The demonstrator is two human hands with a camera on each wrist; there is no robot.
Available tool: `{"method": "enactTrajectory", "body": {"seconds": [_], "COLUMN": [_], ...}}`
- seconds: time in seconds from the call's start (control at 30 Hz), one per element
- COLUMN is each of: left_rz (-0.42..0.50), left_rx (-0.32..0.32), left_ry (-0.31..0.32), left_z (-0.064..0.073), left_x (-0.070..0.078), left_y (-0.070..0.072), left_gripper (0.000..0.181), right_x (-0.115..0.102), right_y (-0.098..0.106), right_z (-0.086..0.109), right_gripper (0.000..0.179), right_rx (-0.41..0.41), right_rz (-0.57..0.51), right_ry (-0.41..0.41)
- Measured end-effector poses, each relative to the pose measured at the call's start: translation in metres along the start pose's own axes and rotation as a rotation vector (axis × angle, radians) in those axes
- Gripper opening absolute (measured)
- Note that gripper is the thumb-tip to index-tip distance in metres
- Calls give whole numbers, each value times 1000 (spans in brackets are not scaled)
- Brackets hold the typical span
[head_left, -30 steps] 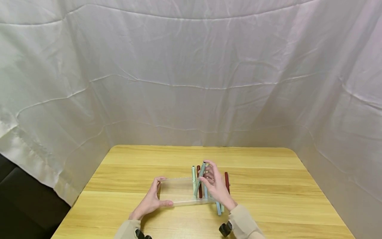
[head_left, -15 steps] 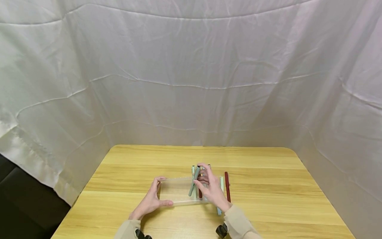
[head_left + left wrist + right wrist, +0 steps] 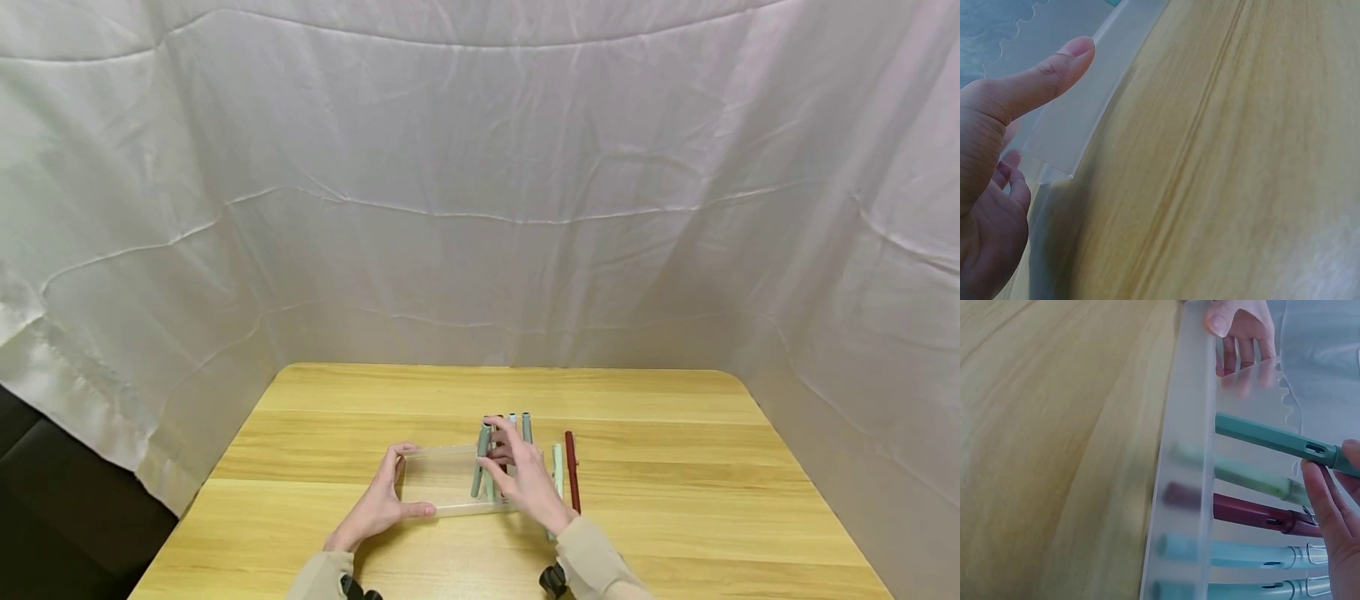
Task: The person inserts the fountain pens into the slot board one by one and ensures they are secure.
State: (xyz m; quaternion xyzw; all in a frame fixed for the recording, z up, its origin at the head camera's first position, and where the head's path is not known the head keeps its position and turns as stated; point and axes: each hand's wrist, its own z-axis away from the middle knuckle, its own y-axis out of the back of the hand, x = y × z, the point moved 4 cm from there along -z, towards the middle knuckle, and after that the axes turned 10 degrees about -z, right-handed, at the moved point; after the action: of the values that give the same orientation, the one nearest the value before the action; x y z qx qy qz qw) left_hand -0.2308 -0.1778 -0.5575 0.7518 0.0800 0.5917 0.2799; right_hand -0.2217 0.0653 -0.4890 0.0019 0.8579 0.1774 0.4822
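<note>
A clear plastic pen tray (image 3: 442,477) with a scalloped edge lies on the table. My left hand (image 3: 378,502) grips its left end, thumb on the near wall and fingers at the far corner. Between thumb and fingers, my right hand (image 3: 531,485) pinches a dark green pen (image 3: 1266,435), its lower end inside the near wall of the tray. Beside it in the right wrist view lie a pale green pen (image 3: 1249,475), a maroon pen (image 3: 1244,508), a light blue pen (image 3: 1247,554) and a blue-green pen (image 3: 1244,591). The right hand partly covers these pens in the head view.
Right of the tray, another pale green pen (image 3: 558,467) and a dark red pen (image 3: 572,468) lie on the wooden table (image 3: 675,467). Part of a further pen shows beneath the right wrist. Pale curtains (image 3: 510,267) enclose the table's back and sides.
My right hand has moved left with the dark green pen, from above the other pens to their left side, and the pen stands less slanted. The left hand and tray stay put.
</note>
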Motion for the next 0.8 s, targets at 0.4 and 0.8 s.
{"method": "enactTrajectory", "body": {"seconds": [0.4, 0.8], "left_rz": [-9, -9], "left_rx": [9, -6], "left_ry": [-26, -19], "left_z": [0, -1], "left_x": [0, -1], "left_y": [0, 0], "left_gripper": [97, 97], "right_x": [0, 5], "right_y": [-7, -10], "right_z": [2, 6], "right_gripper": [64, 65], "right_rx": [-25, -24], "right_rz": [95, 105], "right_ry": [16, 29]}}
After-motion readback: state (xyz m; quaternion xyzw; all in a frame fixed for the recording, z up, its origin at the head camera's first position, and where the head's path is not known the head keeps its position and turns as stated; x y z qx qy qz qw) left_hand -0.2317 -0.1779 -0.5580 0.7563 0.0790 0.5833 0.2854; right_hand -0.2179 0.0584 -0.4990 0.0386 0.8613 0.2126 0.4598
